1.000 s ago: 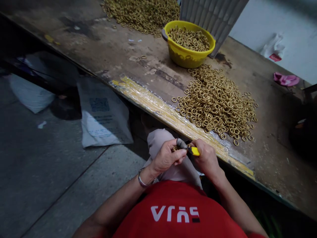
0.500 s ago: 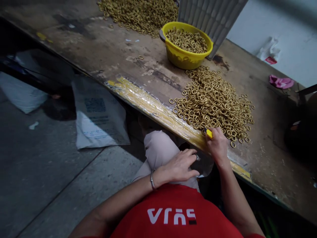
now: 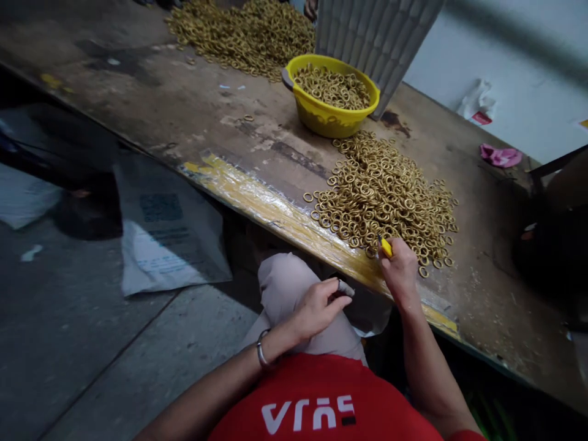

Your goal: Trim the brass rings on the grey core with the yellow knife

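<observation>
My right hand (image 3: 399,269) is closed around a small yellow tool (image 3: 386,247) with a dark tip, at the near edge of a pile of brass-coloured rings (image 3: 381,190). The tip points away from me, close to the nearest rings. Over my lap, short of the table edge, my left hand (image 3: 319,309) has its thumb apart from the bent fingers, and no object shows between them. A grey wrap or band (image 3: 345,288) is on one of its fingers. Behind the pile is a yellow basin (image 3: 331,122) full of similar rings.
A larger ring heap (image 3: 243,40) lies at the far side of the wooden table (image 3: 184,110). Beside the basin stands a grey ribbed panel (image 3: 372,43). Pink cloth (image 3: 500,156) rests at the right. A white sack (image 3: 168,226) is on the floor, left. Part of another person's hand shows behind.
My left hand has moved left, away from my right hand, and its fingers have bent more. The view has shifted slightly. My right hand still holds the yellow tool by the pile.
</observation>
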Available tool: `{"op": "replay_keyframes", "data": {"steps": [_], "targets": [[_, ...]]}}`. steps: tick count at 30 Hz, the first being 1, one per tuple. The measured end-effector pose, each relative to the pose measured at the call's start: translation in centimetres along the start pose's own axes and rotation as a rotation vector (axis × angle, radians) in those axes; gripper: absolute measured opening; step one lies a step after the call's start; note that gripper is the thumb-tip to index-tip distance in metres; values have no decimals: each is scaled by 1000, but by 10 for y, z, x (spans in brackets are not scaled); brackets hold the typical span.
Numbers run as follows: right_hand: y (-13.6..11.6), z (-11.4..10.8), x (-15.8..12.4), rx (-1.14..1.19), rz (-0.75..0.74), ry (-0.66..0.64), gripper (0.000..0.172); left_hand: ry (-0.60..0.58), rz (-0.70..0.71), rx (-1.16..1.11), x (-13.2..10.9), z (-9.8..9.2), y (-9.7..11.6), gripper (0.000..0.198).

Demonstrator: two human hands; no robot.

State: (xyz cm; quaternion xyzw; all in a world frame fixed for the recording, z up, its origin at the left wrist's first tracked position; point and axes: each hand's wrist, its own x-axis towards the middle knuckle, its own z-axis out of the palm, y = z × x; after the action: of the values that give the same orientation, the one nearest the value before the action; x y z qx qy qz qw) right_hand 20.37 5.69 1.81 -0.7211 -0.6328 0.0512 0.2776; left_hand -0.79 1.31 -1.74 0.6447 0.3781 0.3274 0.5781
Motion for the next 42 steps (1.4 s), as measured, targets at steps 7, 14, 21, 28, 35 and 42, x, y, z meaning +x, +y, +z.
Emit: {"op": "replay_keyframes", "data": {"steps": [7, 14, 21, 28, 35, 42], "targets": [[-28, 3, -16, 1100, 528, -385, 36, 237, -4, -113, 14, -2, 11, 12], [-38, 14, -23, 1289, 582, -424, 37, 322, 166, 207, 37, -4, 9, 8], [-40, 12, -22, 1355, 684, -368, 39, 296, 129, 251, 43, -2, 7, 13], [-39, 14, -24, 1387, 685, -370, 40, 270, 11, 22, 48, 0, 7, 11], [-36, 20, -28, 1297, 576, -365, 37, 264, -146, -415, 56, -3, 1, 26], [-40, 19, -32, 1012, 484, -299, 37, 265, -161, -504, 60, -4, -6, 27]]}}
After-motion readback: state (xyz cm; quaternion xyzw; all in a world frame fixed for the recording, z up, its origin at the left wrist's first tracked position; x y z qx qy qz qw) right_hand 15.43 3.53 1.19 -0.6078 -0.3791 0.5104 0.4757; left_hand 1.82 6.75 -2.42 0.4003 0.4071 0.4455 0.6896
